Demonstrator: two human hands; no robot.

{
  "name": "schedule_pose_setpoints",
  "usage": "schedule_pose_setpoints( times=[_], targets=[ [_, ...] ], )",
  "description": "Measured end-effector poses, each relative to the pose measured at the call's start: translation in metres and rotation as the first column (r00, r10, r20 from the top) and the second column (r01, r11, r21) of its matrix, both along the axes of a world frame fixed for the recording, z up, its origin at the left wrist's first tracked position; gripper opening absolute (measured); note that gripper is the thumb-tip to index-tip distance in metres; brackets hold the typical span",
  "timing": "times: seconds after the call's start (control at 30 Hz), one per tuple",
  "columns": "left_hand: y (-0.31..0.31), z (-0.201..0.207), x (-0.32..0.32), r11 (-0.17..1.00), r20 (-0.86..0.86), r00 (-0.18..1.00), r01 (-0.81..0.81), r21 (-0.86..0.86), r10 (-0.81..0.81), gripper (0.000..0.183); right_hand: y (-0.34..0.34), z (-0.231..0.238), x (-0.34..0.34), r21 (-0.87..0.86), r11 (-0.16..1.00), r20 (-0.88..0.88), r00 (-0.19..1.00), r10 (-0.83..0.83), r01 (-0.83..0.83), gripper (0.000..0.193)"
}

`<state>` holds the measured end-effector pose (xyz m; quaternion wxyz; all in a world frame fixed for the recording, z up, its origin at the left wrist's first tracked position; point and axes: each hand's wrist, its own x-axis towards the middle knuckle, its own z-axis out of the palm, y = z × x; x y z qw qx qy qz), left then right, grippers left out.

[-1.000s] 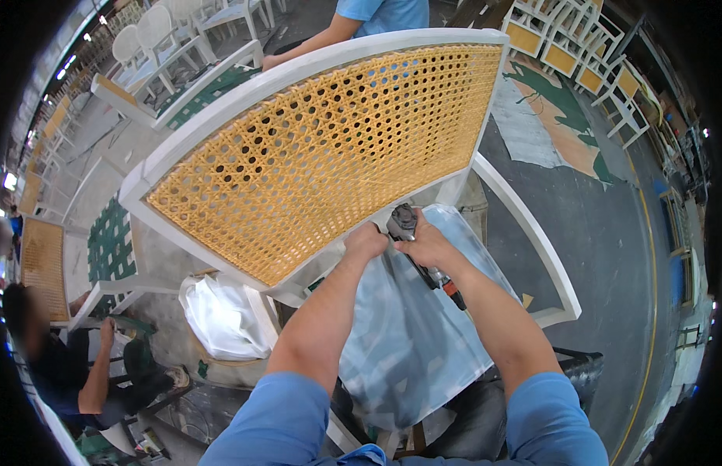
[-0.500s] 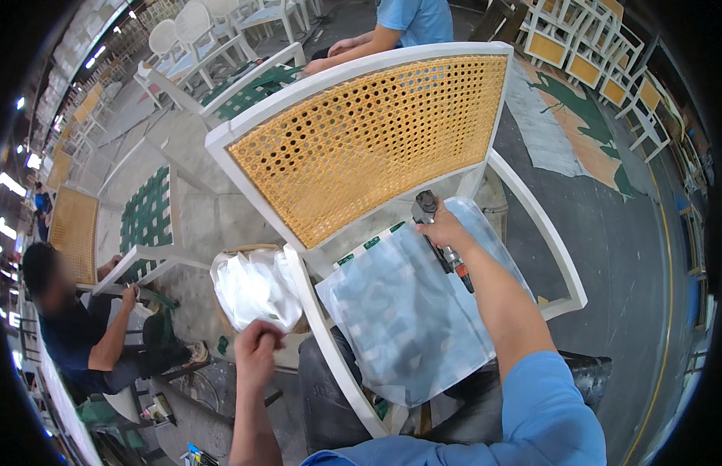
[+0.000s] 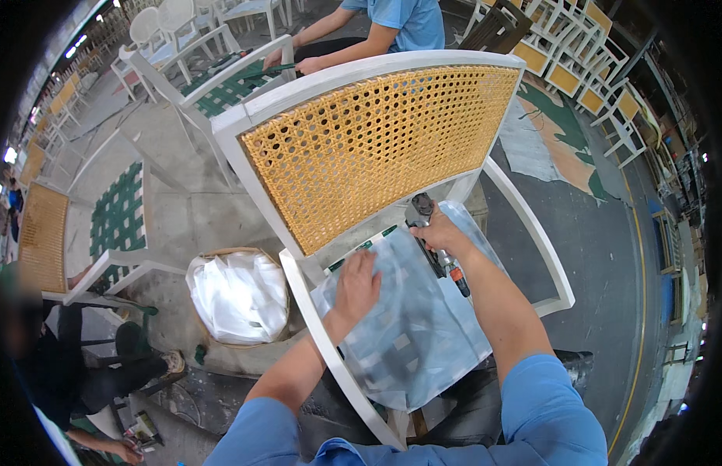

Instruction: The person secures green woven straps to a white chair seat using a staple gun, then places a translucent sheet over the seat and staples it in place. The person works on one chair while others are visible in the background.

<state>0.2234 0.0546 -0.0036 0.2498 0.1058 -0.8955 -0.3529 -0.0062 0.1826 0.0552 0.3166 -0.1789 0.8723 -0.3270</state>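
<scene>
A white wooden armchair [image 3: 532, 225] with a woven cane back [image 3: 384, 144] stands before me, its seat toward me. Over the seat lies a thin, translucent whitish sheet [image 3: 423, 326]; green webbing shows at its rear edge. My right hand [image 3: 445, 231] is wrapped around a staple gun [image 3: 423, 205] near the rear of the seat, its red-tipped end pointing back toward me. With fingers outstretched, my left hand [image 3: 357, 283] rests on the sheet's left rear part, beside the left armrest. Nothing shows in that hand.
Left of the chair sits a box [image 3: 237, 299] of folded white sheets. Another webbed chair [image 3: 120, 210] stands farther left, by a person in dark clothes. Beyond the cane back, a person in blue [image 3: 400, 31] works at a chair. Stacked chairs [image 3: 567, 58] are at far right.
My left hand has moved from beside the chair, near the box, up and right onto the sheet. My right hand still grips the staple gun in nearly the same spot. The view has shifted slightly.
</scene>
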Motion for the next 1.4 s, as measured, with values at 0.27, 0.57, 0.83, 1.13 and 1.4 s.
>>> schedule_pose_setpoints(
  times=[0.27, 0.57, 0.83, 1.13, 1.4],
  targets=[
    [-0.025, -0.029, -0.055, 0.977, 0.271, 0.949, -0.19, 0.092, 0.159, 0.036, -0.016, 0.001, 0.008, 0.043, 0.998, -0.016, 0.999, 0.04, -0.039, 0.111],
    [-0.034, -0.026, -0.073, 0.967, 0.412, 0.901, -0.21, 0.147, 0.134, 0.033, -0.02, 0.011, 0.012, 0.079, 0.997, 0.011, 1.0, 0.023, -0.024, 0.11],
    [-0.059, -0.023, -0.087, 0.917, 0.537, 0.843, -0.183, 0.355, -0.04, 0.042, -0.024, 0.003, 0.01, 0.021, 0.999, 0.043, 0.998, 0.039, -0.04, 0.11],
    [-0.052, -0.02, -0.087, 0.962, 0.533, 0.844, -0.104, 0.254, -0.05, 0.039, -0.018, -0.009, 0.004, 0.061, 0.997, -0.054, 0.997, 0.058, -0.055, 0.11],
    [-0.055, -0.035, -0.086, 0.957, 0.482, 0.876, -0.149, 0.248, 0.011, 0.03, -0.031, 0.013, 0.024, -0.078, 0.997, 0.076, 0.997, -0.016, 0.022, 0.077]
  ],
)
